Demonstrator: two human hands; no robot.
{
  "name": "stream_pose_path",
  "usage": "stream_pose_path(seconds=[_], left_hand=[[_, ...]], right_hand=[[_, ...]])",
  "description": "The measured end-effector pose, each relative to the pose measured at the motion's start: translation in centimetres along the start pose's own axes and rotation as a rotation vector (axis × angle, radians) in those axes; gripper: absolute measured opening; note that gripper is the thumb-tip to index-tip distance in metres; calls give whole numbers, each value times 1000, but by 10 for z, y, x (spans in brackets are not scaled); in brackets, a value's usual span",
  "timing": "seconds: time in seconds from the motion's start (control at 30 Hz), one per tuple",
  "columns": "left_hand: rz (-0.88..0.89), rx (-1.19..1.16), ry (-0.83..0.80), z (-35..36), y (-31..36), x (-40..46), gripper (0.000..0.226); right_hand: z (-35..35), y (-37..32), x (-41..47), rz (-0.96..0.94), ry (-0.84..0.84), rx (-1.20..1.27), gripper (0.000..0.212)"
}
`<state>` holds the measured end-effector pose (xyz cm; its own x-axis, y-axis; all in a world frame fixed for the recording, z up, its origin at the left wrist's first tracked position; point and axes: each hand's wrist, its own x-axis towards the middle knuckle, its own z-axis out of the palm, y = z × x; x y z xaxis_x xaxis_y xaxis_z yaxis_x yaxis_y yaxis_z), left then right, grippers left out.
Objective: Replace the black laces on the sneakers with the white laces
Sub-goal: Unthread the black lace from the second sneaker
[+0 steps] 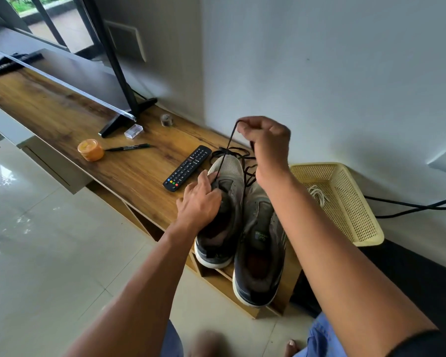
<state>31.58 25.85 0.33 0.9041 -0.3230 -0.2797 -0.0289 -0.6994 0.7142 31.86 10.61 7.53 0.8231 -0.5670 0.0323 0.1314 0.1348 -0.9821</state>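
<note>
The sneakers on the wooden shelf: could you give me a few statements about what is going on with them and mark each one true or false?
1. The right hand is pulling a black lace up out of the left sneaker. True.
2. The left hand is holding the remote control. False: it rests on the left sneaker; the remote lies beside it on the wooden shelf.
3. The white laces lie in the yellow basket. True.
4. The orange jar stands inside the basket. False: it stands on the shelf near a marker.
5. The right sneaker already has white laces. False: none show on it.
</note>
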Motion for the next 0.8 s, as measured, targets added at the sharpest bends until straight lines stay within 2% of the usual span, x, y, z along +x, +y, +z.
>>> stream_pose_path(seconds=[0.1, 0.2, 0.27, 0.33, 0.37, 0.4, 0.47, 0.53, 0.63, 0.8], left_hand=[[-14, 6, 9, 0, 2, -2, 58], [-33, -20, 22, -2, 9, -7, 57], [-41, -61, 35, -5, 10, -9, 58], [-25, -82, 25, -8, 9, -9, 65], [-19, -90, 25, -9, 8, -9, 70], [-20, -103, 30, -10, 7, -8, 73], [-40, -118, 38, -8, 7, -5, 72], [-74, -195, 42, -5, 5, 0, 72], [-120, -370, 52, 0, -10, 12, 67], [-68, -362, 6, -2, -3, 4, 72]], right_hand=[[-6, -3, 6, 53, 50, 100, 13], [-12, 3, 10, 99, -53, 22, 10], [-19, 12, 16, 135, -196, -340, 6], [-26, 24, 21, 199, -338, -959, 7], [-26, 28, 18, 205, -348, -1237, 6], [-25, 29, 14, 157, -334, -1390, 11], [-18, 28, 5, 18, -350, -1343, 28], [-9, 30, 0, -92, -458, -1274, 44], [1, 38, -8, -130, -577, -1360, 34], [6, 55, -12, -280, -336, -1503, 20]])
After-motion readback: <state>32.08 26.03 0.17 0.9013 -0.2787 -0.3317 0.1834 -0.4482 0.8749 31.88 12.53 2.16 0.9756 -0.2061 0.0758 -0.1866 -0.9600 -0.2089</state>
